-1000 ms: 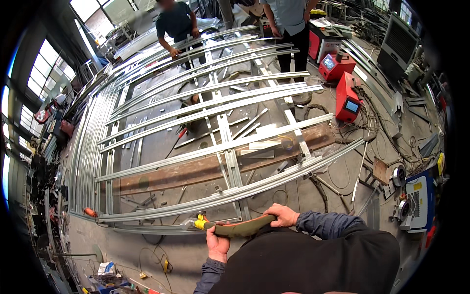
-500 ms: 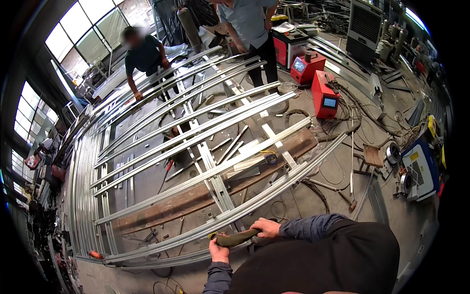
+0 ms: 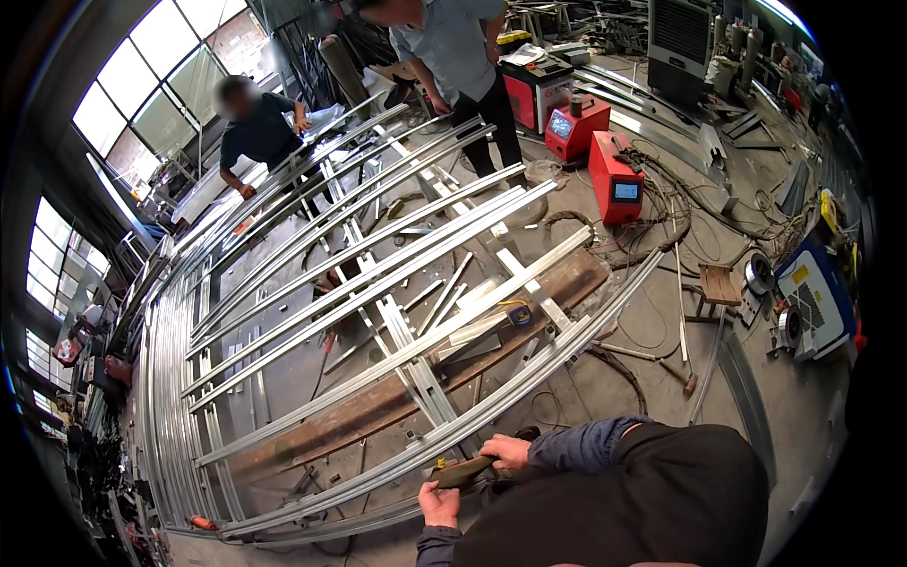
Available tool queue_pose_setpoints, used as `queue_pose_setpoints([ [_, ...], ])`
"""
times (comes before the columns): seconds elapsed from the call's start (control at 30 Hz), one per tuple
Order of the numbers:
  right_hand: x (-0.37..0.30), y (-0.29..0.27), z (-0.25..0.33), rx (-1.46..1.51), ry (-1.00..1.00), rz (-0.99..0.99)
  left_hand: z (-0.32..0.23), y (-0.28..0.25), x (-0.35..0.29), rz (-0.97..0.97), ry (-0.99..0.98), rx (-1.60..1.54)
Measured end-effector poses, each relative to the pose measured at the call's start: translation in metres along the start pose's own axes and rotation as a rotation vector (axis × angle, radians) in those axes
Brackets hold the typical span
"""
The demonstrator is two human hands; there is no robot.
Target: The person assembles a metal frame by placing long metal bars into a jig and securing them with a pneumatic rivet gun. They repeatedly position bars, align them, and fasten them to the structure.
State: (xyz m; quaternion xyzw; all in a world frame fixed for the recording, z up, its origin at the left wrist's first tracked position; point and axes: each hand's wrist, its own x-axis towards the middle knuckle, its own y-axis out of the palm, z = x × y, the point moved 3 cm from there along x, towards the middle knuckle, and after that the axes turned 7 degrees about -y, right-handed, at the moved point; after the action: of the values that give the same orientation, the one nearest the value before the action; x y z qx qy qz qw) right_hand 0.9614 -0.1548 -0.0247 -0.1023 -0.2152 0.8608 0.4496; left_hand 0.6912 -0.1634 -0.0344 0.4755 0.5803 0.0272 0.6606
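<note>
Low in the view, my left hand (image 3: 439, 504) grips the near end of an olive-green, elongated thing (image 3: 461, 473) with a bit of yellow at its upper edge. I cannot make out its exact kind. Over its far right end is my right hand (image 3: 506, 451), its fingers curled round it. Both hands are close to my body, just on the near side of a long bundle of metal profiles (image 3: 529, 378) along the front of a metal frame. Part of the thing is covered by my fingers.
A large frame of silver profiles (image 3: 378, 269) spreads ahead, with a rusty beam (image 3: 378, 402) under it. On it lies a tape measure (image 3: 520, 315). Red machines (image 3: 616, 178), cables and a hammer (image 3: 690, 385) are at right. Two people (image 3: 255, 132) stand at the far side.
My hands have come closer together, and the olive-green thing between them shows less of its length. The person at the far left has shifted their arms. The view has moved slightly.
</note>
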Motion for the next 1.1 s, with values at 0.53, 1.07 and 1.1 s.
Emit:
queue_pose_setpoints([
  [0.53, 0.004, 0.011, -0.001, -0.242, 0.171, 0.070, -0.005, 0.019, -0.105, -0.100, 0.189, 0.796],
  [1.07, 0.019, 0.051, 0.047, -0.659, 0.484, -0.385, -0.291, 0.004, -0.102, -0.015, 1.123, 2.338],
  [1.1, 0.020, 0.053, 0.054, -0.654, 0.511, -0.390, -0.298, -0.006, -0.096, 0.008, 1.022, 2.379],
])
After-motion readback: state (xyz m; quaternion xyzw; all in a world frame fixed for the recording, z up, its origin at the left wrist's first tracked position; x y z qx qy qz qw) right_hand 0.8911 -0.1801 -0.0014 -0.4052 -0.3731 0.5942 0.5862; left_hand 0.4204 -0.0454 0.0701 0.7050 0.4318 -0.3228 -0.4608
